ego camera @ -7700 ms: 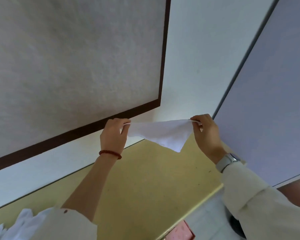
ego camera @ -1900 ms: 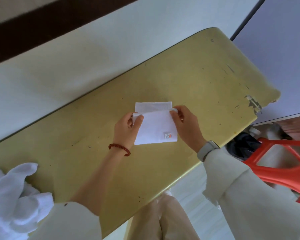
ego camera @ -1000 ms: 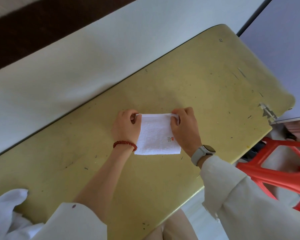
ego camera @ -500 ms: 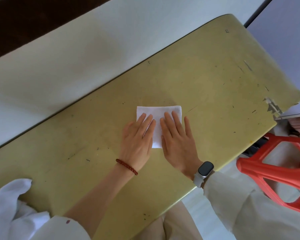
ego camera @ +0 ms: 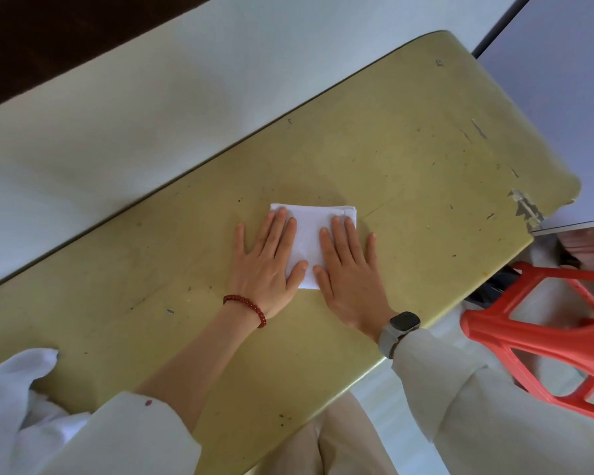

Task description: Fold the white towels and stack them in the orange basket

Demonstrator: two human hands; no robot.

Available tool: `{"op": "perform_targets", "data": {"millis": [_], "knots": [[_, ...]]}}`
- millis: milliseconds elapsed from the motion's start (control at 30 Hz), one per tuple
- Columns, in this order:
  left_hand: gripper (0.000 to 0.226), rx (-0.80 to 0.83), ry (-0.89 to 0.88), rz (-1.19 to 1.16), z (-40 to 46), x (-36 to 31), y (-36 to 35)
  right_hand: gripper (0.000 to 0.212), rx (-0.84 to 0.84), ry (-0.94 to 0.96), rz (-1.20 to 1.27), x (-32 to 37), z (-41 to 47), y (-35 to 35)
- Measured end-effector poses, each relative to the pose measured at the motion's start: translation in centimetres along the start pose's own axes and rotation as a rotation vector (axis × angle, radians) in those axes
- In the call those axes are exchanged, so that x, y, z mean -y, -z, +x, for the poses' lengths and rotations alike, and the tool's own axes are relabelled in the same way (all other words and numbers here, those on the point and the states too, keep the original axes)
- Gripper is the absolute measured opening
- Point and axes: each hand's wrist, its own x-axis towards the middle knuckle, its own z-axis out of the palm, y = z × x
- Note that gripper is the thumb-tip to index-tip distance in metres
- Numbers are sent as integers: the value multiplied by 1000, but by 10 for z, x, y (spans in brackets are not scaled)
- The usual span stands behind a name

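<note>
White folded towel [ego camera: 311, 241], a soft rectangle, lies on the scuffed yellow worktop [ego camera: 408, 159]; left hand [ego camera: 266, 265] and right hand [ego camera: 350, 272] press it, fingers flat and released.

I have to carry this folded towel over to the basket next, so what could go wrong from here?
Both hands, left hand and right hand, only press flat on the folded towel; nothing pinches its layers, so lifting by one edge could let it fall open. The orange basket sits off the table, so a loose carry may drop it.
</note>
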Motion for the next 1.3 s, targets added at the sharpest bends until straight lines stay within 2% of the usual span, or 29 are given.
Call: {"op": "perform_targets", "data": {"millis": [67,167,267,333,467,533,600,667,767,833,900,933,1000,1033,1167,1233,1267,1300], "knots": [[65,12,-1,-4,0,0,1,49,-104,-70,175,-3,0,8],[65,31,1,-8,0,-1,2,38,-249,-339,309,-4,1,24],[65,45,9,4,0,-2,4,26,-133,-631,305,1,10,31],[64,50,16,12,0,-4,4,25,-45,-733,333,5,17,34],[64,50,35,39,0,-5,6,16,140,-846,397,8,33,41],[64,62,41,47,-1,-5,7,16,174,-857,431,12,37,45],[66,82,60,40,-1,-6,7,11,111,-846,495,16,38,47],[68,105,76,35,0,-7,7,9,8,-846,661,19,38,50],[71,174,69,34,1,-8,6,17,-97,-896,924,21,37,58],[74,183,76,-13,1,-8,6,28,-112,-904,987,24,38,64],[77,112,129,-189,-3,-5,12,30,-103,-814,936,28,39,71],[73,15,175,-324,-6,-5,17,28,-104,-742,897,30,39,76],[51,-200,335,-675,-14,-4,31,25,-114,-596,833,39,38,90],[41,-234,455,-880,-18,-2,40,23,-112,-525,807,44,37,98],[39,-40,884,-1688,-31,-3,85,17,15,-254,761,66,19,134],[43,62,919,-1888,-45,-11,105,15,55,-175,797,71,4,154],[37,67,877,-1933,-53,-15,110,14,54,-161,828,70,-5,164],[20,82,855,-1979,-60,-20,116,14,45,-168,865,68,-13,172]]}}
